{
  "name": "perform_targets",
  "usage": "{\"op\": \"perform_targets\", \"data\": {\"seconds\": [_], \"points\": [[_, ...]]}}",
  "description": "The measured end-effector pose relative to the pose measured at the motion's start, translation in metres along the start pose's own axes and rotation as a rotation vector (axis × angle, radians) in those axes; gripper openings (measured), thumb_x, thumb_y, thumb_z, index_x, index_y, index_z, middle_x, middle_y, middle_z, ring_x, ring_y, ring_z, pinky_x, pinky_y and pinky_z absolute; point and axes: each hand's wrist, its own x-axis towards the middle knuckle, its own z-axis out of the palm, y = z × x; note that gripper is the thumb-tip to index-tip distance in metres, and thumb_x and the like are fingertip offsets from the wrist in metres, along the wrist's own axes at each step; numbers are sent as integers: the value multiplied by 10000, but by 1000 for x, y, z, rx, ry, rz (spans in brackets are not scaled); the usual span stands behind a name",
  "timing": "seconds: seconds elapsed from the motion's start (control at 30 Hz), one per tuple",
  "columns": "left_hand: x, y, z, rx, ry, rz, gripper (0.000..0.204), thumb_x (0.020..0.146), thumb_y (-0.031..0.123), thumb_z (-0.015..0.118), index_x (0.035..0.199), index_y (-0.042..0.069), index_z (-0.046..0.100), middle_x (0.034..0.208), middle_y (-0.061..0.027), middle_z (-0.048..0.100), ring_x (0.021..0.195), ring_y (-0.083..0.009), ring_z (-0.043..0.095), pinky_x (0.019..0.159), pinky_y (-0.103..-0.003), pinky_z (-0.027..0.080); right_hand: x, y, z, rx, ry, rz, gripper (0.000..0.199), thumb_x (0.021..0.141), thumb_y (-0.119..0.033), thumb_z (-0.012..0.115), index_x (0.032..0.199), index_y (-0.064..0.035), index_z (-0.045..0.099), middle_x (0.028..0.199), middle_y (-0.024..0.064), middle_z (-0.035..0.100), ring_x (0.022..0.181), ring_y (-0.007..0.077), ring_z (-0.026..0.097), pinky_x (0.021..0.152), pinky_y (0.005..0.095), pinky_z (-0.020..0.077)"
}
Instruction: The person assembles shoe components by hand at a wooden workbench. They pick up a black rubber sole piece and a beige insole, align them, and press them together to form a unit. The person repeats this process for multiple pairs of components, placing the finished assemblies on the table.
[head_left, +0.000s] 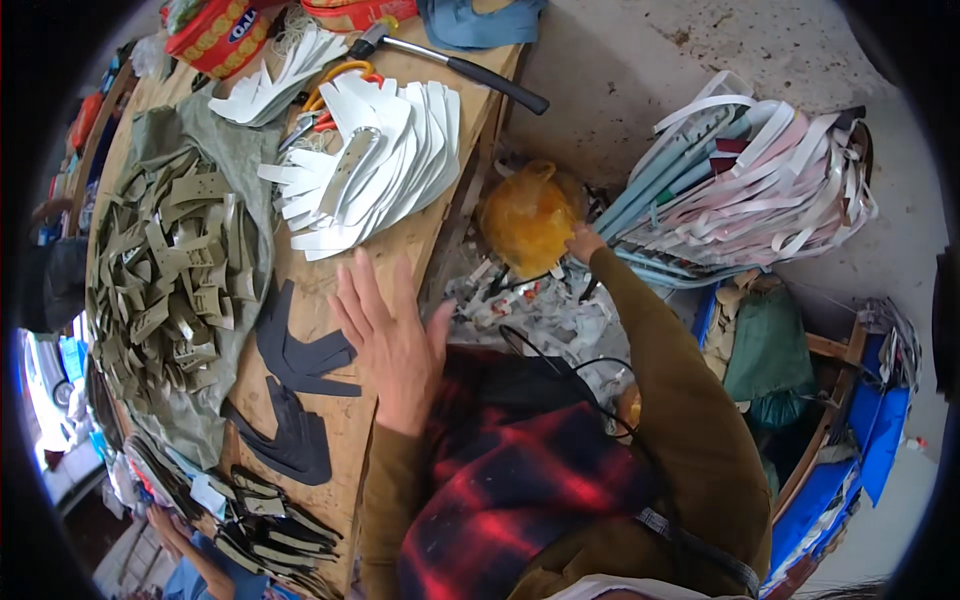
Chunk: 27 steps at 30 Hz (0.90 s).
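My left hand (390, 345) is held flat with its fingers spread at the near edge of the wooden table (385, 290), holding nothing. Just beyond its fingertips lies a fanned stack of white cut pieces (410, 160), with one olive strip (350, 170) on top. Dark grey cut pieces (300, 350) rest to the left of this hand. My right hand (585, 243) reaches out past the table, its bent fingers closed at the right side of a yellow plastic bag (530, 220). The fingertips are partly hidden against the bag.
A heap of olive pieces (185, 270) covers a grey-green cloth on the table. A hammer (450, 65) and orange-handled scissors (325, 95) lie at the far end. White and pink strips (760, 180) hang over a rack at right. Scraps (500, 305) litter the floor. Another person's arm (190, 555) shows lower left.
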Motion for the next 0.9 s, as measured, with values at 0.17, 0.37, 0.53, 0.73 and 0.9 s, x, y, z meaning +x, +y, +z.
{"op": "perform_targets", "data": {"seconds": [0.17, 0.37, 0.53, 0.73, 0.9], "points": [[5, -2, 32, 167, -97, -40, 801, 854, 464, 670, 1500, 129, 336, 1554, -229, 203, 1439, -455, 157, 1143, -612, 125, 21, -6, -3, -210, -70, -45, 696, 800, -227, 632, 1426, -89, 359, 1471, 218, 357, 1202, 436, 519, 981, 497, 455], [0, -15, 56, 179, -2, 28, 832, 827, 485, 706, 1487, 128, 348, 1538, -234, 222, 1415, -486, 194, 1140, -626, 154, 54, -19, 20, -484, -33, -195, 687, 839, -116, 551, 1479, -160, 304, 1531, 91, 326, 1178, 363, 570, 924, 477, 502], [4, -17, 57, 126, -14, 8, 858, 770, 467, 772, 1456, 139, 375, 1510, -234, 255, 1399, -490, 228, 1134, -635, 176, 96, -9, 31, -565, -218, -166, 839, 819, -63, 558, 1545, -209, 164, 1601, 54, 222, 1080, 334, 650, 823, 513, 542], [4, -16, 57, 114, -53, -5, 867, 750, 481, 782, 1448, 158, 382, 1505, -223, 268, 1394, -479, 247, 1138, -640, 162, 97, 44, 69, -405, -124, 20, 374, 844, -199, 541, 1212, -152, 596, 1359, 108, 498, 1096, 309, 621, 889, 497, 505], [1, -12, 52, 127, -60, 2, 788, 770, 457, 772, 1413, 148, 438, 1501, -198, 290, 1393, -456, 266, 1124, -645, 179, 49, 16, 55, -650, -126, -437, 258, 886, -199, 513, 1045, -109, 695, 1124, 160, 643, 1083, 318, 609, 859, 440, 498]]}}
